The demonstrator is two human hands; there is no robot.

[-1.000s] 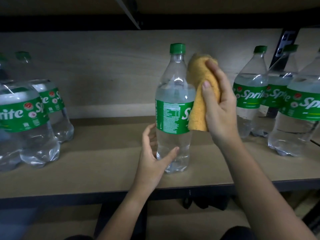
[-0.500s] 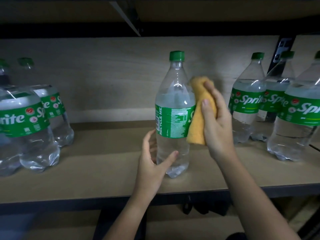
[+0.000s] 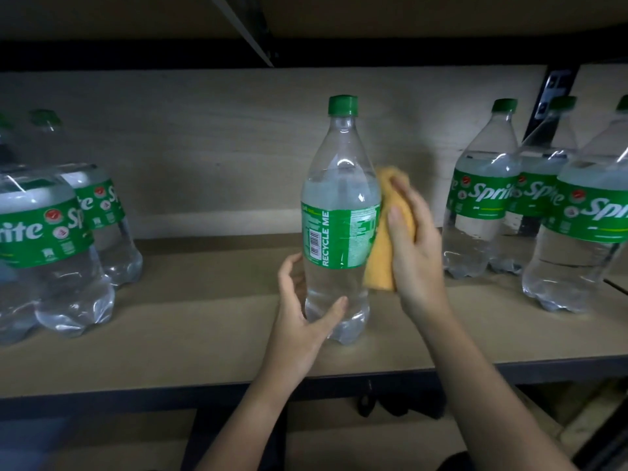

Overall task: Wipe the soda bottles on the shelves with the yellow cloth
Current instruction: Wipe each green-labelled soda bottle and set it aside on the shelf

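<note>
Both hands work on one clear soda bottle (image 3: 339, 212) standing upright on the wooden shelf (image 3: 204, 334). Curled round the bottle's lower body, the left hand (image 3: 302, 317) grips it with the thumb across the front near the base and the fingers wrapped behind. On the bottle's other side, the right hand (image 3: 413, 246) clutches the yellow cloth (image 3: 385, 253), bunched under the fingers and thumb and pressed against the side of the bottle at label height, with a loose fold hanging below the palm. Between the two hands the bottle shows a green cap (image 3: 343, 105) and a green label (image 3: 339, 236) turned to its back face, where "RECYCLE ME" reads vertically in white beside a barcode; the finer print next to it is too small to read. Beyond the right hand, well apart from it, stands a cluster of bottles (image 3: 482, 205) with green caps and green labels reading "Sprite" in white, some of the wording cut off by neighbouring bottles and the frame edge. Well out past the left hand, another group of Sprite bottles (image 3: 51, 253) stands together, their labels showing "rite" and "Spr" along with small red and white round marks. Behind both hands runs a pale wood-grain back panel (image 3: 221, 147), and a dark metal shelf edge (image 3: 102, 399) passes beneath the wrists.
</note>
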